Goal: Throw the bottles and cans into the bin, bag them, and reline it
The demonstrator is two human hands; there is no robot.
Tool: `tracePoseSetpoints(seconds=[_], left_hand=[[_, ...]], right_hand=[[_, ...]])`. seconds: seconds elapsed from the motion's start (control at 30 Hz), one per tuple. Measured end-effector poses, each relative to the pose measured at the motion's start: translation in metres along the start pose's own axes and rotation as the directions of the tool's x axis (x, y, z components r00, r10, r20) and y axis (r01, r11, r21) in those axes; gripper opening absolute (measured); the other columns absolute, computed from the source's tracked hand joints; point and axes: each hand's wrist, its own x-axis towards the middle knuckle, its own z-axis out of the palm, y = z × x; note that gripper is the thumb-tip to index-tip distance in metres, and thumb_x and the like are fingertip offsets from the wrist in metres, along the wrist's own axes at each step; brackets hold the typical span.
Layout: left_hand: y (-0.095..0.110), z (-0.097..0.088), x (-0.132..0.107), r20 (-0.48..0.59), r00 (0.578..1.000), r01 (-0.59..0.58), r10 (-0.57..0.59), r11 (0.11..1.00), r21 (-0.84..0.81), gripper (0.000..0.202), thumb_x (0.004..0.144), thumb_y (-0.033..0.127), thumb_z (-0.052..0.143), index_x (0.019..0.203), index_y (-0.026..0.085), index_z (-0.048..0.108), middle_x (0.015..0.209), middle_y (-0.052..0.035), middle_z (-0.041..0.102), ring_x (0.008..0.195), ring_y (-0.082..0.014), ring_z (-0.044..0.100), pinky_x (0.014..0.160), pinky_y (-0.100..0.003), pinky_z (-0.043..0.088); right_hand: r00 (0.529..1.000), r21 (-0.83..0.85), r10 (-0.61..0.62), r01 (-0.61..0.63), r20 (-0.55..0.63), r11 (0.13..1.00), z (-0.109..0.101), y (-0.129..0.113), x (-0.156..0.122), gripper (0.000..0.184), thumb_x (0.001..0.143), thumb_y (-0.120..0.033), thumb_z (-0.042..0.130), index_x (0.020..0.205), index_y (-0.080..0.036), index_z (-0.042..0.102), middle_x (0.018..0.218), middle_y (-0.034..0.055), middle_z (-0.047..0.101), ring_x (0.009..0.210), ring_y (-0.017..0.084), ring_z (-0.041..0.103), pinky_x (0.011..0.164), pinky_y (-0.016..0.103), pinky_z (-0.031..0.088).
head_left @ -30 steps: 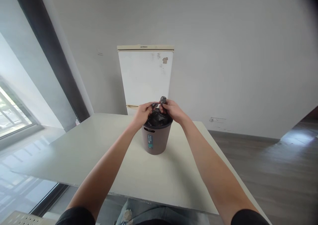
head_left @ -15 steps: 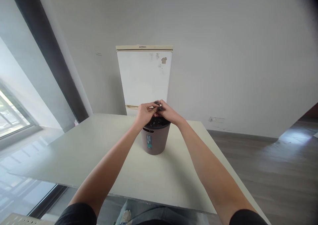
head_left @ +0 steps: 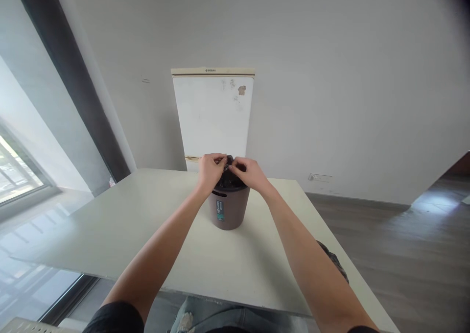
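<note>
A brown-mauve trash can (head_left: 228, 210) with a dark rim and a blue-green label stands upright on the pale table (head_left: 183, 259). Inside it sits a black garbage bag (head_left: 229, 180), whose gathered top rises above the rim. My left hand (head_left: 212, 170) pinches that top from the left, fingertips closed on the plastic. From the right, my right hand (head_left: 251, 172) grips it too, thumb and fingers pressed together. The fingertips of both hands nearly meet over the can's opening. How the plastic is folded between them is too small to make out.
Past the table stands a white refrigerator (head_left: 215, 112) against the grey wall. A dark crumpled thing (head_left: 333, 259) shows on the table's right side, partly hidden by my right forearm. A wall socket (head_left: 320, 178) is low at right; a window (head_left: 16, 169) is at left.
My hands have drawn slightly apart and lower over the can, still pinching the bag. A dark crumpled thing now shows beside my right forearm.
</note>
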Motion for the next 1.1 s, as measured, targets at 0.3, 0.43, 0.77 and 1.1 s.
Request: tracePoseSetpoints(seconds=[0.3, 0.43, 0.77, 1.1], left_hand=[[0.012, -0.001, 0.004, 0.212, 0.969, 0.102, -0.129, 0.986, 0.134, 0.030, 0.083, 0.012, 0.063, 0.053, 0.017, 0.065, 0.056, -0.0029, 0.066, 0.048, -0.0166, 0.064, 0.052, -0.027, 0.047], [0.018, -0.007, 0.012, 0.374, 0.915, 0.107, -0.154, 0.984, 0.142, 0.035, 0.081, 0.011, 0.062, 0.047, 0.017, 0.058, 0.051, -0.0024, 0.063, 0.044, -0.0146, 0.060, 0.049, -0.025, 0.045], [0.019, -0.013, 0.012, 0.305, 0.948, 0.084, -0.088, 0.996, 0.026, 0.013, 0.081, 0.023, 0.077, 0.069, 0.017, 0.081, 0.070, -0.0062, 0.078, 0.069, -0.0213, 0.073, 0.069, -0.031, 0.058], [-0.032, -0.026, 0.016, -0.015, 0.987, 0.158, -0.160, 0.985, -0.071, 0.010, 0.073, 0.024, 0.086, 0.081, 0.019, 0.084, 0.074, -0.0090, 0.079, 0.074, -0.0253, 0.076, 0.073, -0.037, 0.061]], right_hand=[[0.991, -0.621, -0.115, 0.049, -0.067, 0.783, 0.018, -0.006, -0.019, 0.028, 0.106, -0.021, 0.046, 0.114, -0.022, 0.073, 0.107, 0.0117, 0.067, 0.101, 0.026, 0.061, 0.081, 0.037, 0.036], [0.988, -0.620, -0.149, 0.086, -0.050, 0.780, 0.016, -0.003, -0.017, 0.034, 0.107, -0.022, 0.045, 0.133, -0.022, 0.068, 0.110, 0.0125, 0.069, 0.100, 0.026, 0.063, 0.078, 0.037, 0.036], [0.987, -0.464, -0.155, 0.119, -0.040, 0.878, -0.005, 0.003, -0.006, 0.017, 0.099, -0.024, 0.060, 0.088, -0.024, 0.073, 0.088, 0.0061, 0.065, 0.088, 0.024, 0.060, 0.079, 0.037, 0.042], [0.991, -0.349, -0.014, -0.032, -0.131, 0.937, -0.019, 0.019, -0.008, 0.016, 0.091, -0.026, 0.066, 0.076, -0.024, 0.070, 0.109, 0.0103, 0.061, 0.111, 0.031, 0.052, 0.103, 0.053, 0.046]])
